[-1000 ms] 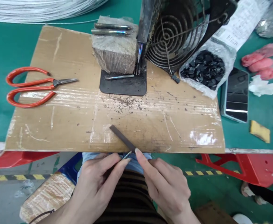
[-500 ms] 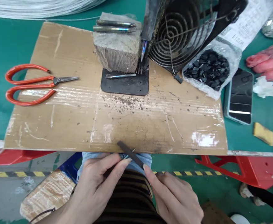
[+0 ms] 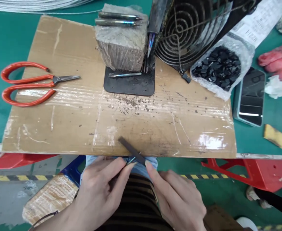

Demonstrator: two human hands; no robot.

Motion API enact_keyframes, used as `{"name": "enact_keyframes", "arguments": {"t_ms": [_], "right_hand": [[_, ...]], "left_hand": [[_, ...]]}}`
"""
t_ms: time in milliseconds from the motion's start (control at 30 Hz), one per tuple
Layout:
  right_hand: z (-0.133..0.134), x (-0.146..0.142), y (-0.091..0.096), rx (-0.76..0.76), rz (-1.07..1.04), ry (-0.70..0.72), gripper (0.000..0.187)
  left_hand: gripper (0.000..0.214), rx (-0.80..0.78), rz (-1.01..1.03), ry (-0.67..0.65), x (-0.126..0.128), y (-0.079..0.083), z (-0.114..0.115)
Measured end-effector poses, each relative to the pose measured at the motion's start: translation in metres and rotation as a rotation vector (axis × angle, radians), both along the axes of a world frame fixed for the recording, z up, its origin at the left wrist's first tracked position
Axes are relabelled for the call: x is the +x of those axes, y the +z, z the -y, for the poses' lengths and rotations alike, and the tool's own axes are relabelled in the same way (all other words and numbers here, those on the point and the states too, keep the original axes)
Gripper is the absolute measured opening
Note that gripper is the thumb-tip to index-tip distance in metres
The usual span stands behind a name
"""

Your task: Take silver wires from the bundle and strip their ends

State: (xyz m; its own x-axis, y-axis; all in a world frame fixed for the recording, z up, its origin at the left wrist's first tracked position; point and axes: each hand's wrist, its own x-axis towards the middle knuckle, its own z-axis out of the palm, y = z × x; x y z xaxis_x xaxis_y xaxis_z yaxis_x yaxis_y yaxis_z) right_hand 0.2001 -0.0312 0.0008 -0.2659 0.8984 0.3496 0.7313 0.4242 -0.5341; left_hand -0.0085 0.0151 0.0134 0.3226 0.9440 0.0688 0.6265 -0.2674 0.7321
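Observation:
Between the thumb and forefinger of my left hand [image 3: 104,183] is a thin shiny metal piece, which looks like a soldering iron tip [image 3: 132,159]. My right hand [image 3: 176,195] grips a dark flat file [image 3: 131,148], its forefinger pressed along the near end. The file lies slantwise across the tip, by the front edge of the cardboard [image 3: 66,125]. Similar tips [image 3: 118,22] rest on a wrapped block [image 3: 121,48], and another tip [image 3: 125,75] lies on the black base plate [image 3: 128,86]. A soldering iron [image 3: 152,29] points downward beside the block.
Red-handled scissors [image 3: 30,84] lie at left. A round-grilled fan [image 3: 179,32], a bag of small black parts [image 3: 219,67], a phone [image 3: 251,96] and a yellow sponge [image 3: 274,136] are at right. Dark crumbs [image 3: 132,102] dot the cardboard. Red stools [image 3: 261,173] stand below.
The file has slid up and to the left across the tip, and my right hand has moved slightly with it. My left hand stays almost in place. The view has shifted a little.

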Motion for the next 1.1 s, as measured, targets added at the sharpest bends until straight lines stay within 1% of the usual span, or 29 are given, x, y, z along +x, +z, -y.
{"name": "enact_keyframes", "arguments": {"t_ms": [67, 133, 300, 367, 500, 567, 633, 700, 767, 900, 1000, 1100], "right_hand": [[-0.008, -0.004, 0.0, 0.002, 0.011, 0.034, 0.037], [-0.01, -0.004, 0.001, -0.005, 0.01, 0.047, 0.037], [0.005, 0.001, 0.0, -0.002, -0.027, -0.014, 0.043], [0.001, -0.001, 0.0, 0.005, -0.028, -0.017, 0.044], [-0.011, -0.004, 0.001, -0.004, -0.012, 0.04, 0.039], [-0.006, -0.002, 0.002, -0.019, -0.018, 0.041, 0.04], [0.004, 0.003, 0.003, -0.028, -0.031, 0.013, 0.046], [0.009, 0.004, 0.002, -0.02, -0.038, -0.022, 0.052], [0.003, 0.0, 0.001, -0.007, -0.032, -0.019, 0.049], [-0.015, -0.006, 0.001, 0.001, -0.023, 0.034, 0.039], [-0.006, -0.001, 0.003, -0.006, -0.02, 0.022, 0.039], [0.007, 0.004, 0.004, -0.033, -0.049, -0.011, 0.045]], "left_hand": [[0.034, 0.083, -0.041, -0.004, 0.001, 0.0, 0.0], [0.034, 0.111, -0.056, -0.006, 0.002, 0.0, 0.0], [0.034, 0.06, -0.024, 0.0, 0.002, 0.0, 0.0], [0.033, 0.044, -0.024, -0.004, 0.002, 0.0, 0.001], [0.032, 0.015, -0.005, 0.008, 0.001, 0.001, 0.0], [0.033, -0.003, 0.008, 0.013, 0.001, 0.001, 0.0], [0.035, -0.028, 0.009, 0.011, 0.002, 0.002, 0.0], [0.035, -0.029, 0.001, 0.007, 0.001, 0.002, 0.001], [0.034, 0.018, -0.021, 0.002, 0.001, 0.0, 0.002], [0.033, 0.146, -0.113, -0.031, 0.0, -0.003, 0.004], [0.034, 0.189, -0.131, -0.034, 0.001, -0.005, 0.004], [0.034, 0.174, -0.131, -0.039, 0.002, -0.005, 0.005]]}}
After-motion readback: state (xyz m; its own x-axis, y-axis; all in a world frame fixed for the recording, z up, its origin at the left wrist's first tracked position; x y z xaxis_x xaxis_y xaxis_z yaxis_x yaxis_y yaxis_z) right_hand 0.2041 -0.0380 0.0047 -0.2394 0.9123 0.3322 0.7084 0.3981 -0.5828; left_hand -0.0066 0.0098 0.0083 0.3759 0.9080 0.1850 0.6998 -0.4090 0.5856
